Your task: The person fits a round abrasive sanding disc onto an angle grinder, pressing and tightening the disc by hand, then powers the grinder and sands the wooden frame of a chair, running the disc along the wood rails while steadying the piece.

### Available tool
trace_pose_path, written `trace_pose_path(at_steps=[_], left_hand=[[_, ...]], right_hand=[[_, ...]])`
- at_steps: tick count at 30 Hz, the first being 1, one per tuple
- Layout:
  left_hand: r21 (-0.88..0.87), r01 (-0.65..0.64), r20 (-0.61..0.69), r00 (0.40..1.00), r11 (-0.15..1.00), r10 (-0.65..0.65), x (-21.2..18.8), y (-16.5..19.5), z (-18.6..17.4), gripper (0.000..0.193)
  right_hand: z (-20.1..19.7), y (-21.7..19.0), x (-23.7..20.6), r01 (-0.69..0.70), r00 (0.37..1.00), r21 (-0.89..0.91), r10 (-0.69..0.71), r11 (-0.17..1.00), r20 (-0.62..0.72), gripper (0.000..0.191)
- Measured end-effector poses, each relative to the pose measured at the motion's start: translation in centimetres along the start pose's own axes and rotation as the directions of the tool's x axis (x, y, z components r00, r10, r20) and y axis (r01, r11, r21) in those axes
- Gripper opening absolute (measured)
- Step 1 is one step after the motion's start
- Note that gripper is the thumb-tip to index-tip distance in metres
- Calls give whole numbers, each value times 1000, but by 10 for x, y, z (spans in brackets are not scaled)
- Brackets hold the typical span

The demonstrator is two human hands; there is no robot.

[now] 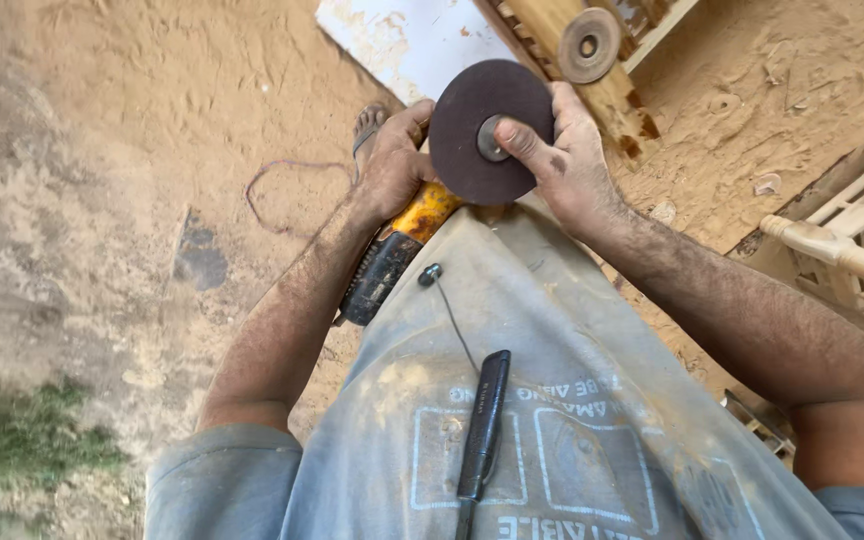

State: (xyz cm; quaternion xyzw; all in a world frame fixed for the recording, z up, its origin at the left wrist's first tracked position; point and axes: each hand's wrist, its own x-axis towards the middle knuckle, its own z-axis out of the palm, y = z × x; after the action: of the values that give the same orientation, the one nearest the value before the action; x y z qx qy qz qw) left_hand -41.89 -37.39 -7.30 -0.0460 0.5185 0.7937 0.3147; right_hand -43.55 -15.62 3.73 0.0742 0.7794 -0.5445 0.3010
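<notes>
While gripping grinder [392,250], hands [392,165] [562,160] on dark disc [472,100]

You wear a dusty grey short-sleeved shirt [552,400] with a pale printed design, a sandal [367,128], forearms hairy and dust-smudged.
</notes>
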Motion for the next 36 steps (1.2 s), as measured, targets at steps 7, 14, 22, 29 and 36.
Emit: trace_pose_path(at_steps=[7, 14, 22, 29, 36], left_hand=[[82, 6, 55, 998, 997, -11, 9, 16, 16, 69], [180, 79, 44, 995, 981, -88, 3, 31, 26, 53], [-31, 47, 43, 998, 998, -45, 1, 21, 21, 56], [-216, 5, 60, 998, 976, 8, 4, 0, 20, 70], [-230, 30, 77, 997, 973, -12, 2, 1, 25, 73]], right_hand=[[-39, -46, -14, 498, 758, -816, -604, 293, 246, 52], [-50, -72, -12, 322, 946, -664, -201, 675, 255, 44], [-29, -76, -23, 638, 730, -728, -500, 253, 466, 39], [-34, -70, -20, 619, 743, -723, -528, 306, 412, 36], [-37, -67, -24, 601, 760, -733, -513, 319, 400, 31]])
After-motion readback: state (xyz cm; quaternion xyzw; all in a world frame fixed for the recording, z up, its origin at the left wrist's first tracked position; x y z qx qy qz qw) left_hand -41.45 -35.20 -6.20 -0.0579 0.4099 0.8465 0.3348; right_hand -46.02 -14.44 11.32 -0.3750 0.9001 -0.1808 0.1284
